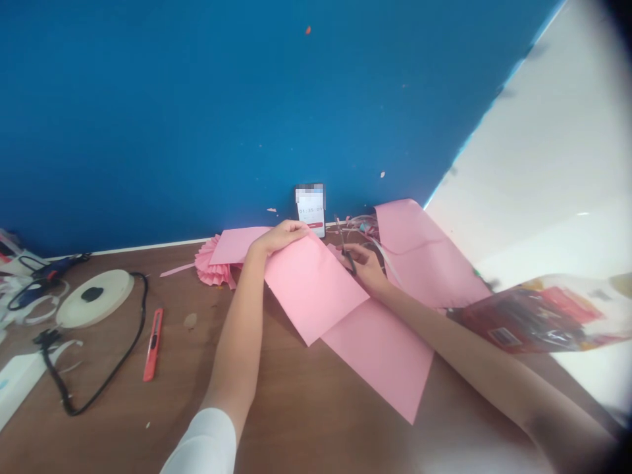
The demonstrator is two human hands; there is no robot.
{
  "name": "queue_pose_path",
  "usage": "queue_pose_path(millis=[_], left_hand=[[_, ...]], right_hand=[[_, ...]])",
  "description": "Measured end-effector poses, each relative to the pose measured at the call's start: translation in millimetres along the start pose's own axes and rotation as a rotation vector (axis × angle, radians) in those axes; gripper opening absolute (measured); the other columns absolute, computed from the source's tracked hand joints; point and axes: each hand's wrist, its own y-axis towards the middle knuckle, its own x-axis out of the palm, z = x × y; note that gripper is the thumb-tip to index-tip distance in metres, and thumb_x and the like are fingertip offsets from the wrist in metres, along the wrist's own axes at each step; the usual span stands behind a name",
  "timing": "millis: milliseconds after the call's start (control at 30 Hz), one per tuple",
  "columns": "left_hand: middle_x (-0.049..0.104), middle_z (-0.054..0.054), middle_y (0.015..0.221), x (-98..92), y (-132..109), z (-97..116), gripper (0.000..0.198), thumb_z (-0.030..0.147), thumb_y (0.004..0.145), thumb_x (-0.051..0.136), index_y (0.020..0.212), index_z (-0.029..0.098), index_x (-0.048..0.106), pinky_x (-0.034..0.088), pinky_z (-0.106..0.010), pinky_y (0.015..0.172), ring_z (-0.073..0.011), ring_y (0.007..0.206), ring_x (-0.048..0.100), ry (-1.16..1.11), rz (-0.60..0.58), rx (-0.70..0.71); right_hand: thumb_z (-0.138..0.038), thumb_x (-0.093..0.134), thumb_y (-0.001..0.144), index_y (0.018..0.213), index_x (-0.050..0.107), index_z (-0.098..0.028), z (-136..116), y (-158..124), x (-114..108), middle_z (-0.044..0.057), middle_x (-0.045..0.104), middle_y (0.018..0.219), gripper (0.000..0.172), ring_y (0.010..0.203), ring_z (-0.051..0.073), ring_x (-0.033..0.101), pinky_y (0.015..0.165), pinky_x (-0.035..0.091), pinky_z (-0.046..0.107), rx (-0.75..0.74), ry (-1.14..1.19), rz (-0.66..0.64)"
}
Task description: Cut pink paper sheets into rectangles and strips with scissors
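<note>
My left hand (282, 237) is closed on the upper edge of a pink paper sheet (316, 286), which is raised and angled above the table. To the right, my right hand (363, 263) grips small dark-handled scissors (349, 260), their blades pointing up toward the wall, beside the sheet's upper right edge. Under that sheet and my right forearm lies another pink sheet (388, 352). A pleated pink paper rosette (213, 263) sits left of my left hand, partly covered by a further pink piece (239, 243).
A phone (311, 214) leans on the blue wall. More pink paper (424, 257) and a plastic package (548, 313) are at right. On the left are a red cutter (153, 343), a white disc (96, 297), a black cable (111, 376) and a white power strip (20, 382).
</note>
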Motion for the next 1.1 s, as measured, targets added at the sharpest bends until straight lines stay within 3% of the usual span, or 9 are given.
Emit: queue_pose_path(millis=[100,267,367,567,667,767,833,1033,1100], left_hand=[[0.065,-0.005,0.093,3.0,3,-1,0.046,0.056,0.079,0.053,0.092,0.014,0.065,0.043,-0.026,0.073,-0.017,0.083,0.057,0.026,-0.032,0.002],[0.063,-0.004,0.086,18.7,11,2,0.043,0.053,0.079,0.054,0.088,0.013,0.065,0.041,-0.025,0.069,-0.0145,0.076,0.055,0.047,-0.11,0.057],[0.062,-0.004,0.082,22.6,8,7,0.043,0.052,0.078,0.056,0.093,0.012,0.065,0.041,-0.023,0.064,-0.0126,0.07,0.054,-0.007,-0.15,0.031],[0.065,-0.011,0.1,3.1,-9,6,0.049,0.046,0.071,0.068,0.107,0.013,0.063,0.048,-0.029,0.071,-0.0205,0.088,0.062,-0.19,-0.222,-0.122],[0.067,-0.01,0.091,-9.5,-16,-5,0.044,0.044,0.068,0.072,0.097,0.012,0.067,0.048,-0.027,0.068,-0.0176,0.08,0.062,-0.204,-0.179,-0.141],[0.065,-0.007,0.074,-16.7,-21,-18,0.039,0.048,0.071,0.068,0.084,0.011,0.067,0.045,-0.023,0.054,-0.0115,0.061,0.057,-0.298,-0.099,-0.145],[0.066,-0.007,0.076,-17.7,-22,-24,0.04,0.049,0.072,0.067,0.087,0.012,0.066,0.043,-0.022,0.05,-0.0111,0.06,0.057,-0.381,-0.092,-0.142],[0.067,-0.015,0.102,1.1,-9,-21,0.05,0.038,0.067,0.075,0.109,0.015,0.063,0.054,-0.031,0.069,-0.0199,0.084,0.065,-0.37,-0.257,-0.226],[0.066,-0.014,0.109,12.4,-2,-19,0.056,0.035,0.065,0.077,0.116,0.018,0.061,0.053,-0.036,0.078,-0.0229,0.093,0.064,-0.377,-0.238,-0.25]], right_hand=[[-0.043,0.069,0.069,0.1,0.062,-0.02,-1,0,-1,0.0,0.061,0.07,0.039,0.058,0.012,0.054,0.055,0.044,0.025,0.014,0.017,-0.014],[-0.036,0.074,0.063,0.116,0.054,-0.023,-1,-1,1,-0.005,0.057,0.062,0.058,0.049,0.01,0.049,0.048,0.041,0.024,0.029,-0.053,-0.078],[-0.033,0.073,0.064,0.119,0.052,-0.022,0,-1,1,-0.007,0.051,0.054,0.06,0.045,0.009,0.045,0.045,0.039,0.023,0.002,-0.085,-0.055],[-0.036,0.07,0.064,0.113,0.053,-0.023,-2,0,-1,-0.003,0.058,0.063,0.054,0.049,0.012,0.051,0.047,0.042,0.026,0.025,-0.096,0.093],[-0.037,0.07,0.064,0.107,0.054,-0.024,-4,-1,0,-0.001,0.061,0.067,0.047,0.052,0.014,0.053,0.049,0.044,0.028,0.014,-0.104,0.19],[-0.039,0.066,0.067,0.099,0.055,-0.023,-4,-1,0,0.0,0.06,0.066,0.037,0.052,0.014,0.053,0.048,0.044,0.028,-0.003,-0.126,0.262],[-0.04,0.063,0.07,0.095,0.054,-0.022,-3,-1,0,0.0,0.058,0.065,0.032,0.051,0.014,0.052,0.046,0.043,0.027,-0.025,-0.165,0.29],[-0.04,0.059,0.075,0.1,0.053,-0.021,-2,-2,-3,0.002,0.059,0.074,0.032,0.06,0.014,0.054,0.05,0.044,0.025,-0.106,-0.215,0.374],[-0.039,0.059,0.076,0.102,0.053,-0.021,-3,-3,-3,0.003,0.059,0.076,0.031,0.062,0.014,0.055,0.052,0.045,0.025,-0.127,-0.198,0.401]])
